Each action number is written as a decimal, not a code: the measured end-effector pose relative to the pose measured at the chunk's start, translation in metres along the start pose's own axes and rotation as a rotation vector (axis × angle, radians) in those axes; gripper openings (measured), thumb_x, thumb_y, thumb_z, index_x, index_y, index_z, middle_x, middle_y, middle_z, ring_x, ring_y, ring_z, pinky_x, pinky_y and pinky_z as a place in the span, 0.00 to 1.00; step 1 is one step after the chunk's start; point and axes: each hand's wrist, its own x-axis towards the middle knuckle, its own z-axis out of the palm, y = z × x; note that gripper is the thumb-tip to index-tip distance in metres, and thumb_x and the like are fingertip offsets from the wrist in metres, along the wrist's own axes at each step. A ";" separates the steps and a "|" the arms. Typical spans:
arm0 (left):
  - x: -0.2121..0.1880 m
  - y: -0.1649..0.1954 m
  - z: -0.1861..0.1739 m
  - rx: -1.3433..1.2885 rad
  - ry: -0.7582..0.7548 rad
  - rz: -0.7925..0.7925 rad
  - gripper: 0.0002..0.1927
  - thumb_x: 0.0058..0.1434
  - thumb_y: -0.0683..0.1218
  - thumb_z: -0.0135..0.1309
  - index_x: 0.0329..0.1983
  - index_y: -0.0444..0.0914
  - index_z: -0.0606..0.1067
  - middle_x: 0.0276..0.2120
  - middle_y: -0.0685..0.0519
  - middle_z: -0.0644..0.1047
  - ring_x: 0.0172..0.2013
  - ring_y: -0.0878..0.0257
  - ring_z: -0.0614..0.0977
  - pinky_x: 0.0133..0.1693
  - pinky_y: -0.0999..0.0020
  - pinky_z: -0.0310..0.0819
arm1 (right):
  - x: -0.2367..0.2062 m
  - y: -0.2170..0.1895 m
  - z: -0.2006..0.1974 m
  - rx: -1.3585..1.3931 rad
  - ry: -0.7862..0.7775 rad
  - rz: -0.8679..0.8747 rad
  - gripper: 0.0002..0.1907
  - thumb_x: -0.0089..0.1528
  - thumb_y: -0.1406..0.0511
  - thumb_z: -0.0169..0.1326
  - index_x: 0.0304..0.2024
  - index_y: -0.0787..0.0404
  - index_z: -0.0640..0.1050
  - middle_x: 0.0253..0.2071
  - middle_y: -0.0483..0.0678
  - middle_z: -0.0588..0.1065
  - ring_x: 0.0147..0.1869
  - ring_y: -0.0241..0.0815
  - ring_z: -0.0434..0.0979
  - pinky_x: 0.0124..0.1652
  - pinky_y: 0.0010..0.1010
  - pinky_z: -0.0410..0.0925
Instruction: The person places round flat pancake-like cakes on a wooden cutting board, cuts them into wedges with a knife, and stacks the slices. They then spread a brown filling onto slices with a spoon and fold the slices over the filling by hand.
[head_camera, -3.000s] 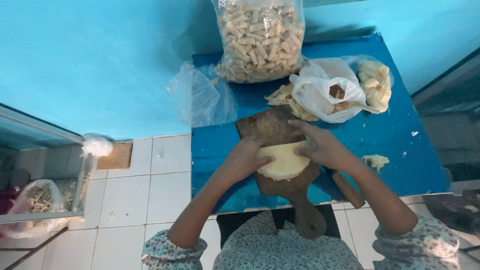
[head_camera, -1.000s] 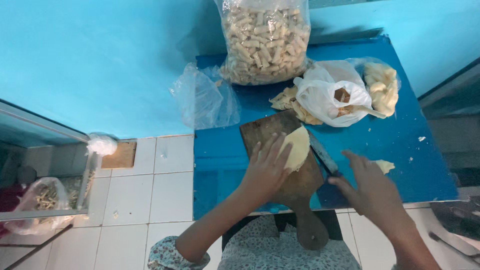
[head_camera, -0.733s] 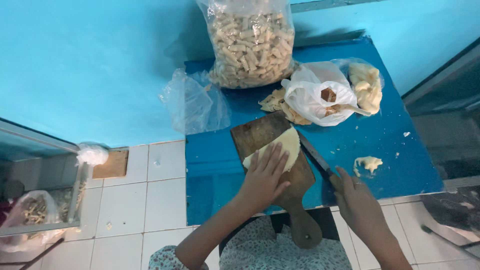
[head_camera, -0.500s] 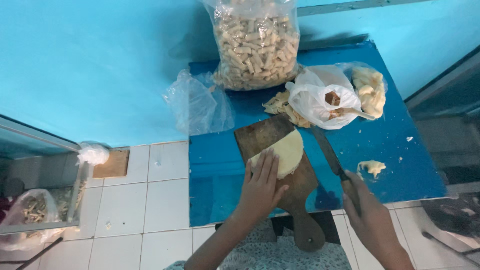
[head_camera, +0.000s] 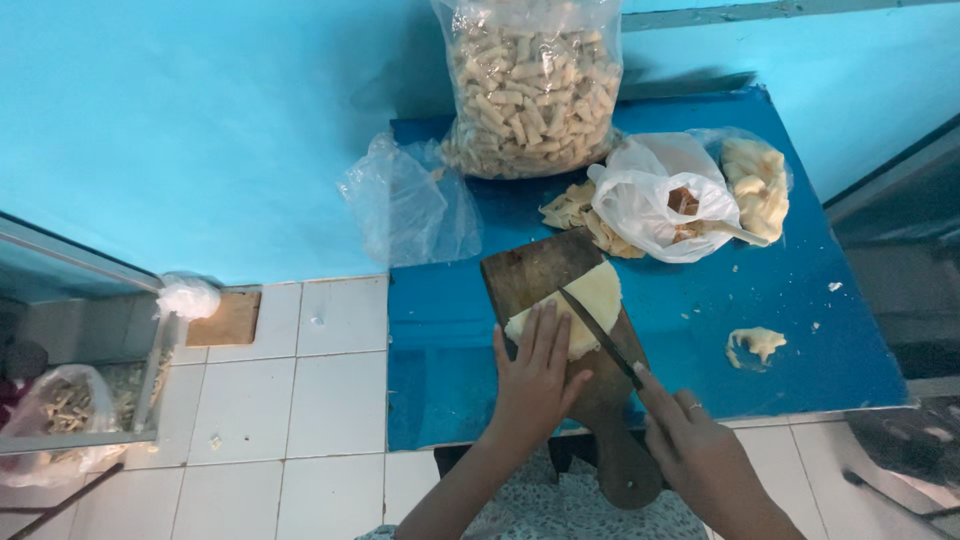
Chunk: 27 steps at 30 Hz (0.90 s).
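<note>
Hands on dough, knife

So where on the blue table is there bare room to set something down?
Bare patches: the blue table left of the cutting board, below the empty clear bag; and right of the knife, around the dough scrap. The back is crowded with bags.

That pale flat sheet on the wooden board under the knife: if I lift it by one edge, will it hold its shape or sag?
Probably sag: the pale sheet lies thin and flat on the wooden board, like soft dough. The left hand presses it down while the knife in the right hand crosses it, so it may slide. Likely light.
</note>
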 end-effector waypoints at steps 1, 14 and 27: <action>0.000 0.000 0.000 -0.001 -0.006 -0.004 0.41 0.69 0.63 0.49 0.76 0.34 0.57 0.76 0.41 0.54 0.76 0.47 0.53 0.66 0.24 0.39 | 0.001 -0.001 0.001 -0.027 -0.068 0.059 0.42 0.60 0.66 0.53 0.76 0.45 0.57 0.41 0.55 0.75 0.36 0.54 0.83 0.33 0.43 0.76; 0.002 0.006 -0.001 0.028 -0.027 -0.022 0.42 0.69 0.65 0.48 0.76 0.34 0.56 0.76 0.41 0.53 0.75 0.46 0.53 0.62 0.17 0.37 | 0.011 -0.010 -0.008 -0.010 -0.124 0.049 0.47 0.57 0.67 0.55 0.77 0.47 0.53 0.47 0.55 0.75 0.36 0.52 0.83 0.33 0.40 0.77; 0.002 0.007 -0.002 0.043 -0.016 -0.024 0.42 0.69 0.65 0.48 0.75 0.34 0.57 0.76 0.42 0.54 0.76 0.47 0.53 0.62 0.17 0.36 | 0.008 -0.008 -0.004 -0.052 -0.102 0.019 0.45 0.58 0.67 0.54 0.77 0.44 0.56 0.40 0.54 0.73 0.30 0.53 0.80 0.30 0.43 0.74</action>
